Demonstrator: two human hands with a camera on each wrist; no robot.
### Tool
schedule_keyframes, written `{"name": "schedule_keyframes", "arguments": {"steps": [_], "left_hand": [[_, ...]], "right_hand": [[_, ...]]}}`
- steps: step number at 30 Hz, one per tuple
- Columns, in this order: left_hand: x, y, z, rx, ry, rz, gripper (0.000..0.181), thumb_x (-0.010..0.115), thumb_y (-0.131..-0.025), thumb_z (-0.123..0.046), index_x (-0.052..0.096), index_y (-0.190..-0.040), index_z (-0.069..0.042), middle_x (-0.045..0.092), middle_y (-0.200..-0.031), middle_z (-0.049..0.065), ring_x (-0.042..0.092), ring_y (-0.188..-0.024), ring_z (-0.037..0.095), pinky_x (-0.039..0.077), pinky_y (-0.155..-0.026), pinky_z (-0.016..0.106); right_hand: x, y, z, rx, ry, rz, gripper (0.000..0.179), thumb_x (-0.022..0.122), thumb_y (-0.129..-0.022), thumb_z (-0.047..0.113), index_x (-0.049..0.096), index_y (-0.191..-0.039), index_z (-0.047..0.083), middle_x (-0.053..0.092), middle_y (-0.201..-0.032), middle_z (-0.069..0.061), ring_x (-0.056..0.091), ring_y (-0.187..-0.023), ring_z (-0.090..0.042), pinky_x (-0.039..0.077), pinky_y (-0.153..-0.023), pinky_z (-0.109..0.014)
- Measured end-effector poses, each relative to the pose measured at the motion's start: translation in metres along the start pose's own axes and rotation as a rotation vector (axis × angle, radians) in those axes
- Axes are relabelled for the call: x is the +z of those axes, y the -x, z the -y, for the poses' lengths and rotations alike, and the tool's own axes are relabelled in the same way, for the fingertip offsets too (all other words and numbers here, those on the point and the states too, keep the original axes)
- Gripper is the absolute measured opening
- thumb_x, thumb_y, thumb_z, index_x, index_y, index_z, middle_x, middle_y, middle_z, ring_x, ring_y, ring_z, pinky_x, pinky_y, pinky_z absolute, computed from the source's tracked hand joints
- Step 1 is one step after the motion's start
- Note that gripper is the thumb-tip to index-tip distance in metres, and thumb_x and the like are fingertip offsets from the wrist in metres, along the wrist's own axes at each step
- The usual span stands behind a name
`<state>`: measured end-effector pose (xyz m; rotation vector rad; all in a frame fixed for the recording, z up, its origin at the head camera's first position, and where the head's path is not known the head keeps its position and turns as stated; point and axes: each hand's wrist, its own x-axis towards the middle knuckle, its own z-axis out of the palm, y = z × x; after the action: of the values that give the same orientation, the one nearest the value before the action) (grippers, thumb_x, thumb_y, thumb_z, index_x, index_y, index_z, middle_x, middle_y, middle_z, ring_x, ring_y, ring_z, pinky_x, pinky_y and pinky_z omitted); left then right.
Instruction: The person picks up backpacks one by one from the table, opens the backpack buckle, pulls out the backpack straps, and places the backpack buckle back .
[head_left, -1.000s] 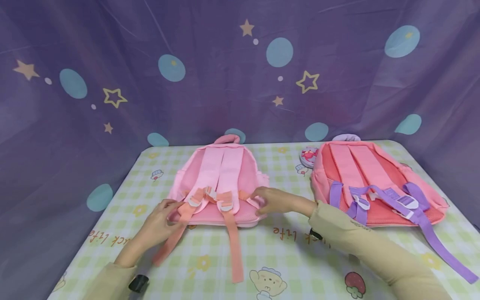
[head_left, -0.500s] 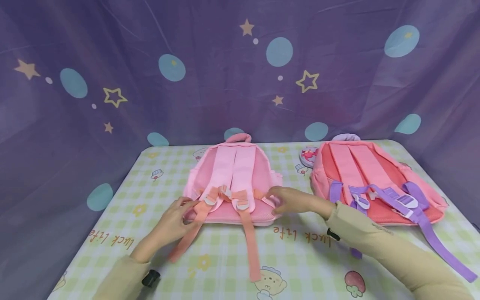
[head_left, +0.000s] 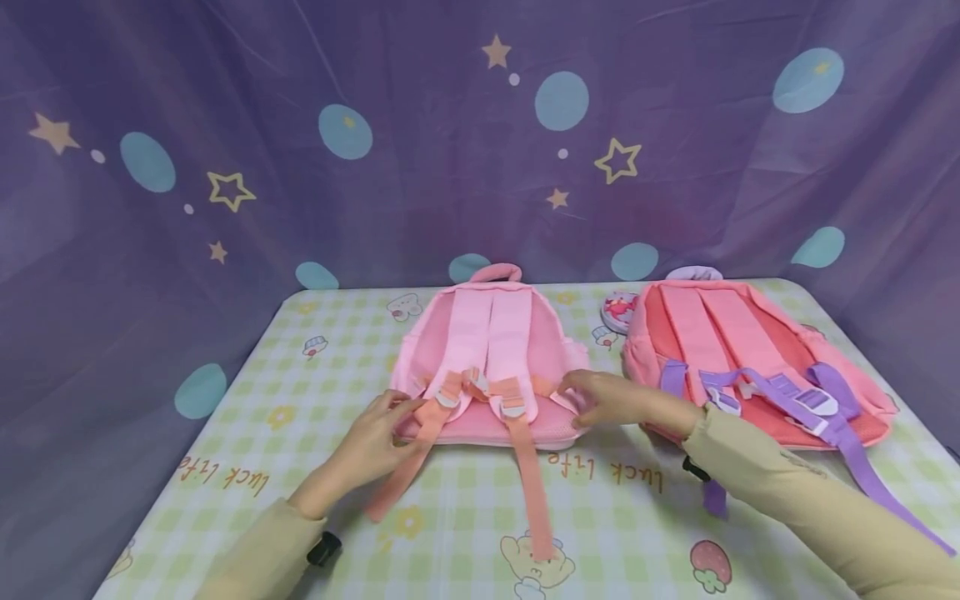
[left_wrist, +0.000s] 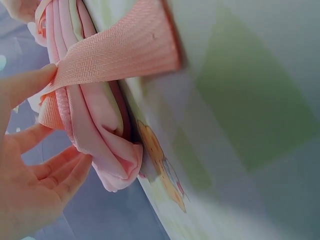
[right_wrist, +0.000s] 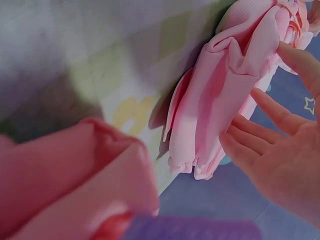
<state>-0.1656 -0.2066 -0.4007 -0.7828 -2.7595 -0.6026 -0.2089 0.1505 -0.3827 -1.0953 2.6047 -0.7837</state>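
A light pink backpack (head_left: 546,333) lies on the table with its shoulder straps facing up and its pink carry handle (head_left: 497,272) at the far end. Two loose orange webbing straps, one being the left strap (head_left: 405,475), trail toward me. My left hand (head_left: 366,446) touches its lower left corner; in the left wrist view the thumb rests at the orange webbing (left_wrist: 110,57) and the other fingers lie loosely extended along the side. On the opposite side, my right hand (head_left: 615,400) presses fairly straight fingers against the pink fabric (right_wrist: 210,110).
A coral pink backpack (head_left: 750,333) with purple straps (head_left: 885,487) lies close to the right, beneath my right forearm. A small round decorated pouch (head_left: 619,311) sits at its upper left. The checked tablecloth (head_left: 255,533) covers the table, and a purple curtain (head_left: 435,200) hangs behind.
The light pink backpack has slid to the right across the table, closer to the coral one, with both hands moving along at its sides. The coral backpack has stayed in place.
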Motion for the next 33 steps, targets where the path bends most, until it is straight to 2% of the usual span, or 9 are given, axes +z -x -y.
{"name": "schedule_keyframes", "arguments": {"steps": [7,12,15,20,24,29,33], "left_hand": [[0.004,-0.005,-0.008,0.0,0.009,0.011,0.056,0.082,-0.068,-0.016,0.062,-0.119,-0.004,0.055,-0.109,0.008,0.052,-0.095,0.023,0.046,-0.073,0.037],[0.007,-0.006,-0.016,-0.024,-0.023,0.037,0.052,0.08,-0.07,-0.021,0.063,-0.118,-0.008,0.055,-0.109,0.007,0.054,-0.097,0.024,0.046,-0.07,0.042],[0.009,-0.007,-0.02,-0.018,-0.044,0.04,0.052,0.078,-0.07,-0.023,0.064,-0.118,-0.008,0.055,-0.108,0.007,0.054,-0.097,0.024,0.043,-0.07,0.043],[0.012,-0.008,-0.025,0.031,-0.038,0.024,0.054,0.078,-0.07,-0.022,0.063,-0.118,-0.005,0.055,-0.106,0.008,0.054,-0.097,0.025,0.045,-0.071,0.038],[0.014,-0.008,-0.028,0.064,-0.033,0.01,0.055,0.079,-0.069,-0.021,0.063,-0.118,-0.003,0.055,-0.105,0.009,0.054,-0.095,0.025,0.045,-0.069,0.033],[0.016,-0.009,-0.03,0.062,-0.037,0.013,0.055,0.08,-0.069,-0.021,0.063,-0.118,-0.002,0.054,-0.104,0.008,0.052,-0.091,0.022,0.042,-0.066,0.028],[0.015,-0.009,-0.03,0.058,-0.034,0.034,0.054,0.079,-0.07,-0.02,0.062,-0.118,-0.002,0.053,-0.105,0.008,0.051,-0.091,0.022,0.042,-0.066,0.028]], "right_hand": [[-0.005,0.01,-0.008,-0.001,-0.015,0.002,0.04,0.074,-0.074,0.006,0.058,-0.109,-0.005,0.061,-0.102,-0.011,0.049,-0.079,-0.015,0.045,-0.073,-0.029],[-0.009,0.016,-0.01,0.02,-0.031,0.016,0.042,0.074,-0.075,0.007,0.057,-0.111,-0.006,0.061,-0.106,-0.013,0.051,-0.085,-0.018,0.046,-0.078,-0.033],[-0.012,0.019,-0.011,0.043,-0.032,0.027,0.043,0.075,-0.075,0.008,0.057,-0.112,-0.005,0.061,-0.108,-0.012,0.052,-0.089,-0.019,0.047,-0.083,-0.037],[-0.015,0.025,-0.013,0.082,-0.043,0.042,0.045,0.075,-0.075,0.009,0.056,-0.114,-0.005,0.059,-0.112,-0.013,0.053,-0.096,-0.023,0.045,-0.088,-0.042],[-0.017,0.03,-0.015,0.088,-0.055,0.044,0.046,0.075,-0.075,0.009,0.056,-0.115,-0.005,0.058,-0.113,-0.014,0.051,-0.095,-0.022,0.046,-0.087,-0.04],[-0.016,0.032,-0.018,0.071,-0.045,0.042,0.045,0.076,-0.076,0.011,0.056,-0.114,-0.003,0.059,-0.11,-0.011,0.049,-0.086,-0.016,0.046,-0.08,-0.033],[-0.016,0.032,-0.019,0.071,-0.043,0.043,0.045,0.076,-0.075,0.01,0.056,-0.114,-0.004,0.059,-0.11,-0.011,0.049,-0.087,-0.017,0.046,-0.08,-0.034]]}}
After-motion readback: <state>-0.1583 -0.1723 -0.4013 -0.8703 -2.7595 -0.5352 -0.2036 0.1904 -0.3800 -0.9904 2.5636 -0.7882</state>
